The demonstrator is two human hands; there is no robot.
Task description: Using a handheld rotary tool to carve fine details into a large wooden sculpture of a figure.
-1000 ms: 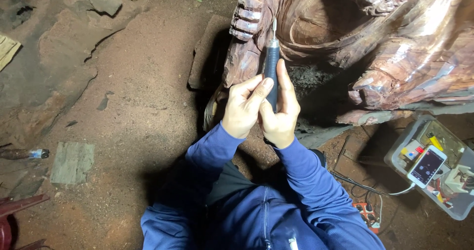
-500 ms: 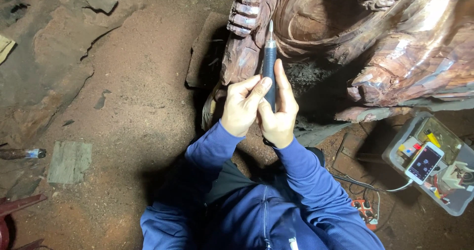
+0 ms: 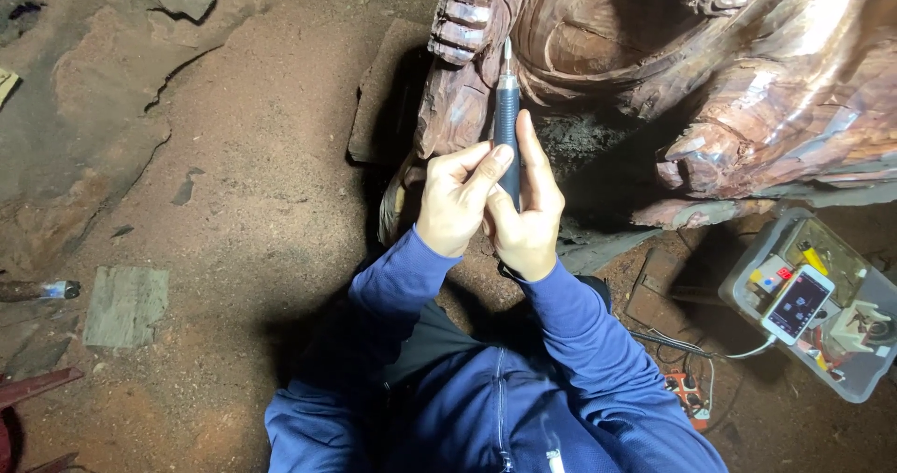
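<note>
Hands meet around 1 slim dark blue pen-shaped rotary carving tool [image 3: 506,122]: the left hand [image 3: 455,197] curls closed on its lower barrel, thumb pressed along the shaft, and the right hand [image 3: 529,213] wraps it from the other side with the forefinger stretched up the grip. The tool stands nearly upright, its metal tip touching the large glossy reddish-brown carved wooden sculpture [image 3: 710,80]. Well to the right, a white smartphone [image 3: 797,305] lies in a clear plastic tray [image 3: 855,379] on the red dirt floor [image 3: 262,193].

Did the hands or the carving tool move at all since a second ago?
Hardly. Both hands, left hand and right hand, stay wrapped round the dark tool, its tip still against the wood carving. Only the view shifted slightly. The phone stays in its tray.
</note>
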